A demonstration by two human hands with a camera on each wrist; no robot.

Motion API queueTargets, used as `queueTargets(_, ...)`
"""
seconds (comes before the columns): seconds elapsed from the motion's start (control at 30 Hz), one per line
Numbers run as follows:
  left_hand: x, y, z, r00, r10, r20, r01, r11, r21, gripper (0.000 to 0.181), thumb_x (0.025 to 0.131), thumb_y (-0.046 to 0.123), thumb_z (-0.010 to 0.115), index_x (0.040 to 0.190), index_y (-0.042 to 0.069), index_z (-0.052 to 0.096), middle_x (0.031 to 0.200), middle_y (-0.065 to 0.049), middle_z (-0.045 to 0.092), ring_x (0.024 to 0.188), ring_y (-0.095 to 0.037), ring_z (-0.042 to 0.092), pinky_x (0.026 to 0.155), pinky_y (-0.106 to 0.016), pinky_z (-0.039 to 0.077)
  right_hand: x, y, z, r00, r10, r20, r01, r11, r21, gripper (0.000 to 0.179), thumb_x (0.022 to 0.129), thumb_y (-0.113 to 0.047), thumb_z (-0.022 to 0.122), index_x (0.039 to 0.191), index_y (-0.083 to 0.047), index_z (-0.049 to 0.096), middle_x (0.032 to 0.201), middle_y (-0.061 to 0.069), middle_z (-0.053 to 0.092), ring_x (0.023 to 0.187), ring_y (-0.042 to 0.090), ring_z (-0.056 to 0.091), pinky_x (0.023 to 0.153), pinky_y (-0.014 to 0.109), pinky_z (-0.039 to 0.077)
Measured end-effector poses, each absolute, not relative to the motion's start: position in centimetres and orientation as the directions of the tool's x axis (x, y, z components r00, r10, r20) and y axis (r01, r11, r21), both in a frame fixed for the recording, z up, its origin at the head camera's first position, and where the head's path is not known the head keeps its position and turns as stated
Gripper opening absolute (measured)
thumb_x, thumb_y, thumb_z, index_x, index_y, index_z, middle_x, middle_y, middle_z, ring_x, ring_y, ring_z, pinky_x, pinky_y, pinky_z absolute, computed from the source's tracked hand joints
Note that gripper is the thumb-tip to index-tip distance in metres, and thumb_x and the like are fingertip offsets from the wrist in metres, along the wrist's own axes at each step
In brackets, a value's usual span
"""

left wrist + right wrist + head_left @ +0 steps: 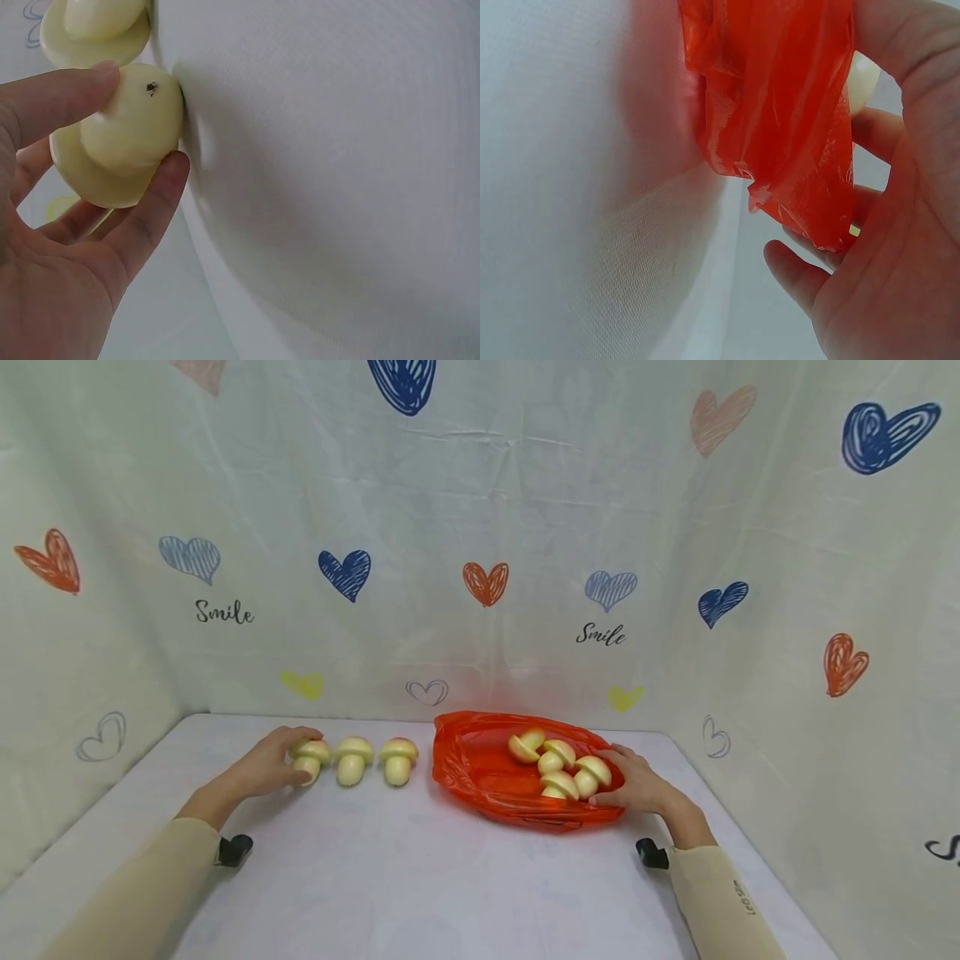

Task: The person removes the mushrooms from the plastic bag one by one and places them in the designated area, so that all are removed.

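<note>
Head view: the left hand (pixel 262 768) grips the leftmost mushroom (pixel 311 752) in a row of three on the table (pixel 390 877); the right hand (pixel 637 783) holds the edge of a red bag (pixel 453 758) containing four mushrooms (pixel 561 784). Left wrist view: thumb and fingers clasp the mushroom. Right wrist view: fingers curl round the bag.

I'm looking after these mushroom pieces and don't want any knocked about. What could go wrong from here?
The left grip pinches the leftmost mushroom close beside its upright neighbour, so a sideways slip might topple that one. The red bag looks thin and crumpled; the right grip, at its edge, could drag or snag the plastic. That might also make the loosely heaped mushrooms inside roll.
</note>
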State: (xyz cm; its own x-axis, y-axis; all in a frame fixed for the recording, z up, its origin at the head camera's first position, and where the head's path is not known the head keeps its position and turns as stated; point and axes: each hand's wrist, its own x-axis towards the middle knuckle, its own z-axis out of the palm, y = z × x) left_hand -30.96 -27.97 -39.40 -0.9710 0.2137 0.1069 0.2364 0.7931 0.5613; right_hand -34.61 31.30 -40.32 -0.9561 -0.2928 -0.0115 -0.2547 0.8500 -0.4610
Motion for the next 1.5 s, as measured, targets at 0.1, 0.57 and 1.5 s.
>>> queueTargets(0.1,-30.91,-28.03,-39.51,-0.971,0.212,0.110,0.237,0.792,0.563,0.062,0.079,0.012,0.074,0.134,0.003,0.048,0.127,-0.029,0.043,0.115,-0.045,0.041,0.092,-0.065,0.035,-34.62,31.26,-40.28,-0.958,-0.286,-0.020,-0.245,0.853,-0.461,0.093,0.069,-0.053,0.078,0.143,-0.012,0.041,0.150,0.022,0.021,0.134,0.044,0.019,0.097,0.068,0.032)
queueTargets(0.57,-30.52,-28.31,-38.97,-0.957,0.230,0.176,0.289,0.787,0.545,0.068,0.076,0.014,0.077,0.135,0.001,0.046,0.126,-0.031,0.041,0.113,-0.046,0.043,0.092,-0.063,0.035,-34.36,31.19,-39.90,-0.956,-0.295,-0.004,-0.260,0.850,-0.458,0.090,0.070,-0.049,0.079,0.142,-0.010,0.042,0.148,0.025,0.023,0.132,0.047,0.021,0.096,0.069,0.031)
queueTargets(1.5,-30.23,-28.24,-38.97,-0.955,0.232,0.187,0.296,0.806,0.513,0.065,0.078,0.009,0.075,0.135,-0.003,0.045,0.126,-0.033,0.041,0.116,-0.050,0.040,0.094,-0.066,0.033,-34.28,31.12,-39.85,-0.959,-0.285,-0.013,-0.247,0.852,-0.461,0.090,0.070,-0.048,0.079,0.143,-0.011,0.041,0.150,0.023,0.021,0.132,0.046,0.021,0.095,0.068,0.033)
